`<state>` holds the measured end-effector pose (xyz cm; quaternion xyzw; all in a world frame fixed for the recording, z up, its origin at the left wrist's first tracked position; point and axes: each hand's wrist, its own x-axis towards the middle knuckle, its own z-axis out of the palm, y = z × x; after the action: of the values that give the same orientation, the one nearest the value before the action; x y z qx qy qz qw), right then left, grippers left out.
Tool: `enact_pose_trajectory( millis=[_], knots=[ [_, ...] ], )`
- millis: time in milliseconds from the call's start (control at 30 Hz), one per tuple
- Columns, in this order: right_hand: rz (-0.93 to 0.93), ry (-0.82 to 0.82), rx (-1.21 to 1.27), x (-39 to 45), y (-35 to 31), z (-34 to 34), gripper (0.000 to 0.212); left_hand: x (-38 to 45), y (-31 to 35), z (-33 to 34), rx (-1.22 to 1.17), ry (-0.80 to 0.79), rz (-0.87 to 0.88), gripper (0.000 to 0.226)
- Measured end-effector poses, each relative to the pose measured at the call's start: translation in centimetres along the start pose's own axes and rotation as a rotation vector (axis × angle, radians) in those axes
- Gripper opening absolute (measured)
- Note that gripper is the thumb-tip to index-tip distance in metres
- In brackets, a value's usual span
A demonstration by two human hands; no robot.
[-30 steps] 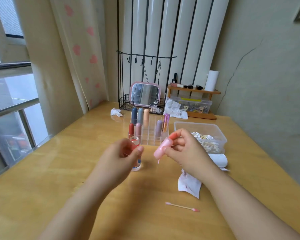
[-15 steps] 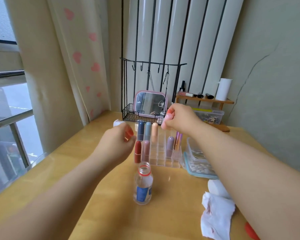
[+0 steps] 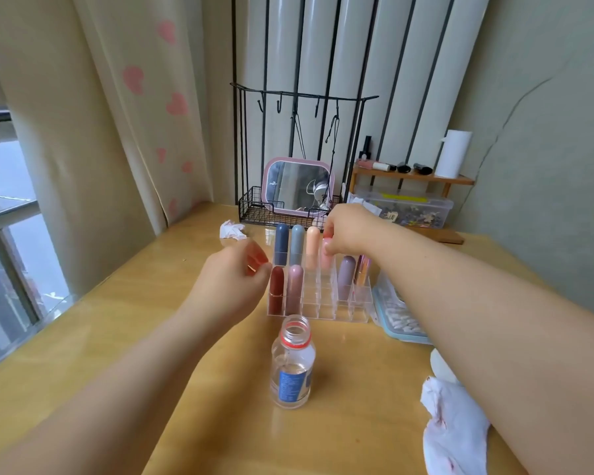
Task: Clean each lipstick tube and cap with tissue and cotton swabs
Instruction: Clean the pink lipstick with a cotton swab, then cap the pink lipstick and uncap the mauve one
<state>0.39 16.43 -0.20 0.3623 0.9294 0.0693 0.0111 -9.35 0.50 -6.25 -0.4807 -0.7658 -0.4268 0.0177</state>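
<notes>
My right hand point(image 3: 348, 231) reaches over the clear acrylic organizer point(image 3: 323, 303) and pinches the top of a pink lipstick point(image 3: 325, 257) standing in a back-row slot. My left hand point(image 3: 230, 279) hovers at the organizer's left side with curled fingers around something red point(image 3: 256, 257), blurred. Dark blue point(image 3: 282, 243), grey-blue point(image 3: 297, 243) and peach point(image 3: 312, 245) lipsticks stand in the back row; dark red point(image 3: 275, 291), dusty pink point(image 3: 294, 289) and mauve point(image 3: 345, 275) ones stand nearer. A stained tissue point(image 3: 453, 437) lies at the lower right.
An uncapped clear bottle point(image 3: 293, 365) stands in front of the organizer. A box of cotton swabs point(image 3: 396, 320) sits to its right. Behind are a pink mirror point(image 3: 297, 186), a wire basket point(image 3: 254, 210), a wooden shelf point(image 3: 412, 176) and a crumpled tissue point(image 3: 232, 229).
My right hand carried the pink lipstick from in front of me up to the organizer and set it into a back slot. My left hand moved forward from the bottle to the organizer's left side.
</notes>
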Motion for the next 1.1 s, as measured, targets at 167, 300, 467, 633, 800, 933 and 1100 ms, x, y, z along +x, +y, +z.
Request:
enact_pose_trajectory(
  millis=[167, 300, 467, 633, 800, 933, 1100],
  knots=[
    [0.005, 0.017, 0.034, -0.1, 0.3, 0.6, 0.019, -0.6, 0.2, -0.1, 0.012, -0.009, -0.008, 0.008],
    [-0.064, 0.183, 0.189, -2.4, 0.3, -0.4, 0.034, -1.5, -0.1, -0.4, 0.028, -0.018, -0.018, 0.008],
    [-0.218, 0.133, 0.353, -5.8, -1.9, 0.5, 0.024, -2.8, -0.3, -0.7, 0.048, -0.064, -0.034, 0.008],
    [-0.146, 0.081, 0.355, -4.7, -3.2, 3.5, 0.013, -3.7, -0.3, -1.2, 0.064, -0.073, -0.034, 0.009],
    [-0.113, 0.149, 0.389, -5.6, -3.1, 2.3, 0.014, -4.7, 0.1, -2.8, 0.071, -0.032, -0.024, 0.008],
    [-0.087, 0.243, 0.503, -8.8, -1.6, -1.5, 0.014, -6.3, 1.8, -4.1, 0.053, 0.027, 0.023, 0.005],
    [-0.052, 0.273, 0.628, -15.9, 0.2, -3.0, 0.007, -10.5, 5.6, -4.2, -0.032, 0.068, 0.151, 0.002]
  ],
)
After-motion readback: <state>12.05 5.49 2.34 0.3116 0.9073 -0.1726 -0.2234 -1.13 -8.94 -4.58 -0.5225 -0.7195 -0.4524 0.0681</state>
